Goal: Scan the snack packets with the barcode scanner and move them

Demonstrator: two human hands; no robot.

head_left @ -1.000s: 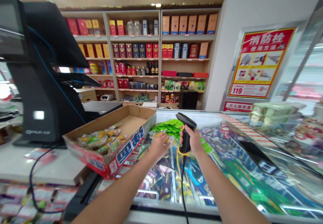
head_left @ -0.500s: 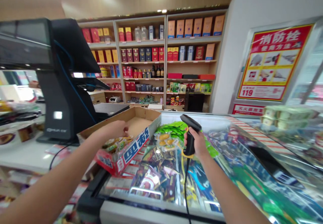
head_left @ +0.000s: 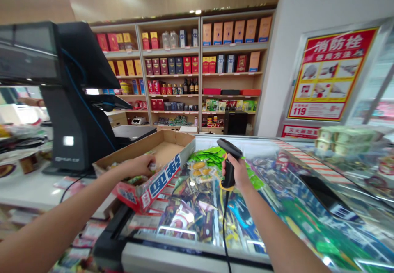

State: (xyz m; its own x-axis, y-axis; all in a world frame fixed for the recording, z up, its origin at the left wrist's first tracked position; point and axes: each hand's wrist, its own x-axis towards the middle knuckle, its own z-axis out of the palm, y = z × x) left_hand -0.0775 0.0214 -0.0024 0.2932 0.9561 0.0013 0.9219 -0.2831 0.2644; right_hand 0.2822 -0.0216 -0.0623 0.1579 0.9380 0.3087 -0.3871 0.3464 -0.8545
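Note:
My left hand (head_left: 142,165) is inside an open cardboard box (head_left: 164,179) with a red, white and blue front. Its fingers are closed, and a bit of a small snack packet (head_left: 152,167) shows at the fingertips. Several wrapped packets (head_left: 135,180) lie in the box below that hand, partly hidden by it. In my right hand (head_left: 240,172) is a black and yellow barcode scanner (head_left: 228,174), held upright by its handle, its cable hanging down. Behind the scanner, on the glass counter, are green bags (head_left: 209,155) and clear packs of yellowish snacks (head_left: 200,168).
A black checkout terminal (head_left: 76,101) stands on the left. The glass-topped counter (head_left: 184,240) shows many packaged goods beneath it. A dark phone (head_left: 326,195) lies on the right, near stacked egg cartons (head_left: 344,139). Shelves (head_left: 200,51) of boxed goods line the back wall.
My left hand has lowered deeper into the box, and its fingers have closed on a small snack packet. My right hand still holds the scanner in much the same spot.

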